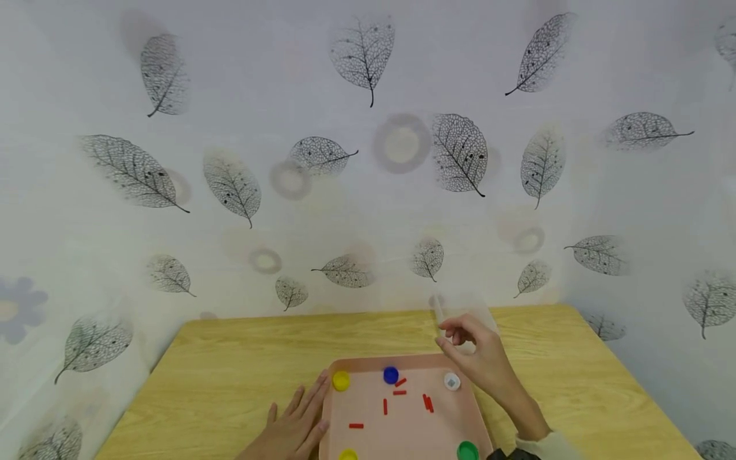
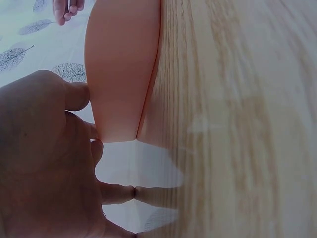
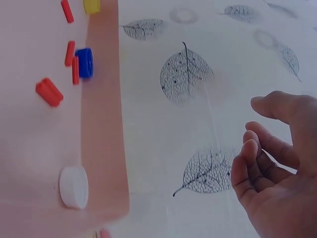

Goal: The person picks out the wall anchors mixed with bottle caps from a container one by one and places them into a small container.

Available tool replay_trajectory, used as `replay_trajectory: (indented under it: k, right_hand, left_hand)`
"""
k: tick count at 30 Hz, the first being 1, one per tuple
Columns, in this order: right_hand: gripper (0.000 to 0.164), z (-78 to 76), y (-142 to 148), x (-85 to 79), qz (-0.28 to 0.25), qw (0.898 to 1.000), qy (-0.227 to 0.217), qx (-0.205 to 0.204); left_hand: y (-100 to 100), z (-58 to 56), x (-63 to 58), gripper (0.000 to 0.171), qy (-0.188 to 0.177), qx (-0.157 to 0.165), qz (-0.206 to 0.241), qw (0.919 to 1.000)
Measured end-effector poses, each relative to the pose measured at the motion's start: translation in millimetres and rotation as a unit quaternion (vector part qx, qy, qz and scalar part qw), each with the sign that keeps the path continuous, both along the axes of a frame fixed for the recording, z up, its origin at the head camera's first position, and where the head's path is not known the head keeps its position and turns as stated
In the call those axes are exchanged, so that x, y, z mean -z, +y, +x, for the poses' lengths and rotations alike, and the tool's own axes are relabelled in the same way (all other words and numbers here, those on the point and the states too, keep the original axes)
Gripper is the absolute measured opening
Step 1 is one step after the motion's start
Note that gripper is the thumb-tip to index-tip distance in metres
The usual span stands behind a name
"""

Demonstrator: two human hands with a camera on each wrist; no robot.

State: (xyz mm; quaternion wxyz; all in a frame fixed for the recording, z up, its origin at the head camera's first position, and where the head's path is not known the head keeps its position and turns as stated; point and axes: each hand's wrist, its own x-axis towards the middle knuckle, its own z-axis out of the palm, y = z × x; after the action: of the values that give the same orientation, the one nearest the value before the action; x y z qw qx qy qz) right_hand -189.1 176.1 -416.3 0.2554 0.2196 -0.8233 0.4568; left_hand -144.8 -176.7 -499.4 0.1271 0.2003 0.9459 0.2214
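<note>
A shallow pink tray (image 1: 414, 434) sits on the table, holding several short red sticks (image 1: 399, 393). Round caps stand near its edges: yellow (image 1: 341, 381), blue (image 1: 391, 375), white (image 1: 452, 382) and green (image 1: 468, 451). My left hand (image 1: 290, 425) lies by the tray's left side with fingers spread; in the left wrist view its thumb touches the tray's rim. My right hand (image 1: 480, 358) hovers over the far right corner, beyond the white cap. Its fingers are loosely curled, thumb apart from the index finger, and nothing shows between them in the right wrist view.
A clear, see-through object (image 1: 439, 310), its kind hard to tell, stands behind my right hand near the table's back edge. The wood-grain table (image 1: 230, 358) meets a leaf-patterned wall (image 1: 345, 211). Another yellow cap (image 1: 347, 454) shows at the bottom of the head view.
</note>
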Motion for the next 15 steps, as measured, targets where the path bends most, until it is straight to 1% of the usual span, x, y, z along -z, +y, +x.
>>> replay_trajectory:
  k: [3, 6, 8, 14, 15]
  right_hand:
    - [0.022, 8.7, -11, -5.8, 0.001, 1.0, -0.027, -0.014]
    - [0.019, 11.4, -18, -5.1, -0.005, 0.998, -0.048, -0.038]
    - [0.019, 10.0, -22, -0.4, -0.013, 0.997, -0.05, -0.057]
    - [0.022, 0.1, -29, 25.4, -0.031, 0.993, -0.057, -0.098]
    - [0.022, -0.6, -31, 28.6, -0.035, 0.992, -0.064, -0.103]
  left_hand:
    - [0, 0.1, 0.5, 0.065, 0.001, -0.001, 0.001, 1.0]
    - [0, 0.3, 0.5, 0.065, 0.001, 0.0, 0.0, 1.0]
    - [0, 0.3, 0.3, 0.064, 0.0, 0.0, -0.001, 1.0]
    - [0, -0.5, -0.5, 0.064, -0.01, -0.005, 0.001, 0.9999]
    - [0, -0.6, -0.8, 0.064, -0.013, -0.006, 0.003, 0.9999]
